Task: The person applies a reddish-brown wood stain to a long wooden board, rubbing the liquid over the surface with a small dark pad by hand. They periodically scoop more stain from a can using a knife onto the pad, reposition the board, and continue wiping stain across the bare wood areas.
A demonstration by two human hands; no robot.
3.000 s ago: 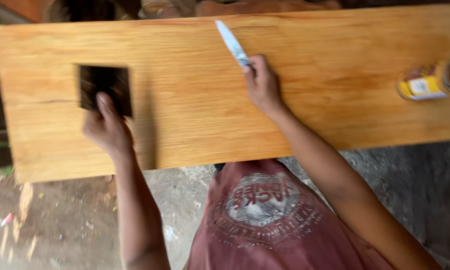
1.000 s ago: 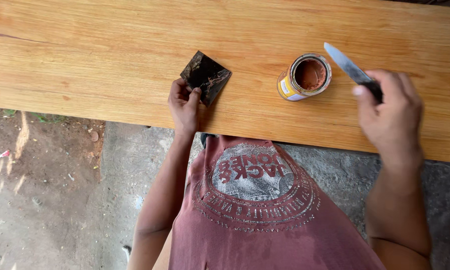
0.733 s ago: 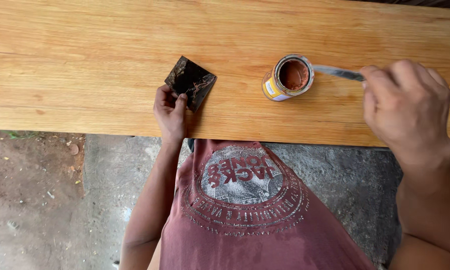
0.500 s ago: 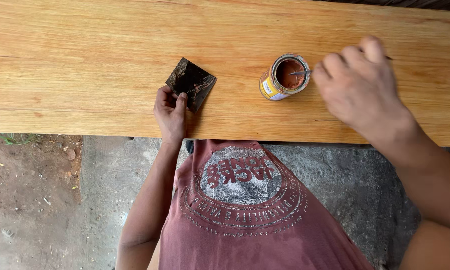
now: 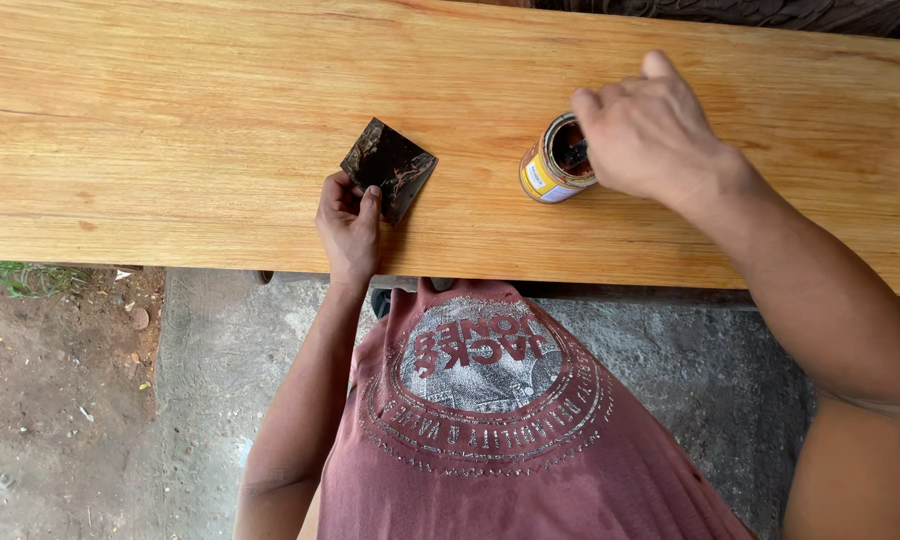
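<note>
- Head view: a long, pale wooden plank [image 5: 190,130] runs across the whole upper part of the picture, its near edge just above the person's dark red printed shirt [image 5: 490,420].
- The left hand [image 5: 348,222] rests on the plank near that edge, fingers curled, pinching the lower corner of a dark, stained square of sandpaper [image 5: 389,168] between thumb and fingertips; the sheet lies flat on the wood, turned like a diamond.
- 1 small open tin [image 5: 553,162] with a yellow side stands on the plank, well to the right of the sandpaper, with dark brown contents showing inside.
- The right hand [image 5: 650,130] hovers over the tin's right rim, fingers bunched; it covers part of the opening, and I cannot tell what it grips.
- Below the plank lie grey concrete [image 5: 700,370] and, at left, bare soil [image 5: 60,380] with scattered litter.
</note>
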